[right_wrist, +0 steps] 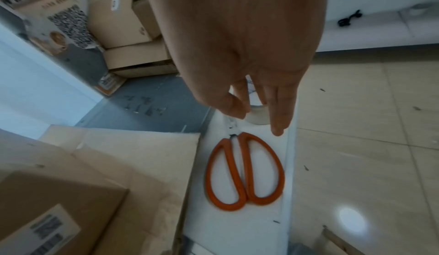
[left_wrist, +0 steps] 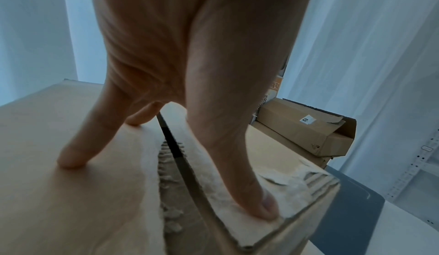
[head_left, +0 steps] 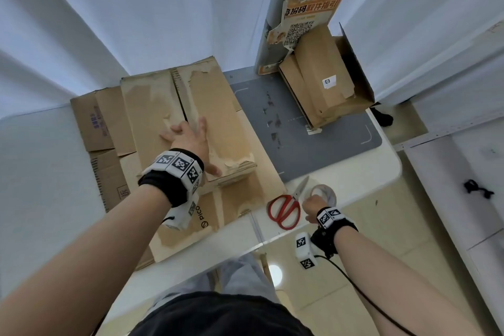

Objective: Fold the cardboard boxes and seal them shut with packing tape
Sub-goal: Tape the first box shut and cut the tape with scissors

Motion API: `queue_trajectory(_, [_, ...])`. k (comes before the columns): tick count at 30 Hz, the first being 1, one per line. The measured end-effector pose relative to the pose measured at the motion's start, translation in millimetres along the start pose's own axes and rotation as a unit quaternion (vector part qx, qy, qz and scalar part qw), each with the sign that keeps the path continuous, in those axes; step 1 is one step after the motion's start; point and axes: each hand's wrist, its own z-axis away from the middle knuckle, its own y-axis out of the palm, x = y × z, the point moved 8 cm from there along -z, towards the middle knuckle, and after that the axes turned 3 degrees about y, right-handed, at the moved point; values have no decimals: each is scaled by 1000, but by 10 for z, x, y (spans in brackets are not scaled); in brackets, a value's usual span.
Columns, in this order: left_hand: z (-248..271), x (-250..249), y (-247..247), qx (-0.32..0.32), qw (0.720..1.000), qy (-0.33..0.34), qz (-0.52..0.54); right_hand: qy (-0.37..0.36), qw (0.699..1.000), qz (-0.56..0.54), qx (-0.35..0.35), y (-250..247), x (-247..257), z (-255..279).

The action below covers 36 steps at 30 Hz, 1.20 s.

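We press our left hand (head_left: pixel 191 136), fingers spread, on the folded box (head_left: pixel 191 114) at ten o'clock; its seam is untaped. Our right hand (head_left: pixel 313 203) reaches the tape roll (head_left: pixel 326 194) at four o'clock (grip unclear), beside the scissors (head_left: pixel 285 209).

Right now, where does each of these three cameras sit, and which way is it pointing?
Head: worn on the head, looking down at the table; both forearms, left hand and right hand show.
Left wrist: looks along the left hand, its fingers pressing the cardboard box.
Right wrist: looks along the right hand at the tape roll and scissors.
Shared: head and right wrist both show the scissors and tape roll.
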Motion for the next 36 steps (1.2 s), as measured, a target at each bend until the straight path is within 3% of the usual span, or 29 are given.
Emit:
queue_trajectory(3, [-23,-3,1,-1,1000,0,-8,-6,1000,-23,-19,28,-104,-175])
queue_trajectory(8, [-14,-29,-36,7,1000,-10,-15,-5,996,-56,-71,-164,-78,46])
queue_trajectory(15, [29,-65,-76,25,999,-25,-20,-31,973,-141,-180,-692,-23,225])
queue_trajectory(19, [130,-119,-158,25,998,-19,-46,-108,951,-163,-238,-948,244,468])
queue_trajectory(23, [225,-168,-234,28,997,-16,-74,-223,907,-226,-277,-1148,796,851])
queue_trajectory(26, [261,-170,-270,25,996,-11,-85,-327,877,-268,-228,-1154,1406,1162])
queue_trajectory(30, [316,-183,-338,42,994,3,-106,-444,846,-294,-38,-780,2236,1657])
queue_trajectory(33, [283,-100,-452,47,996,14,-76,-466,842,-259,80,-375,2604,1929])
queue_trajectory(36, [282,8,-689,35,999,25,-18,-476,849,-205,101,-135,2772,2015])
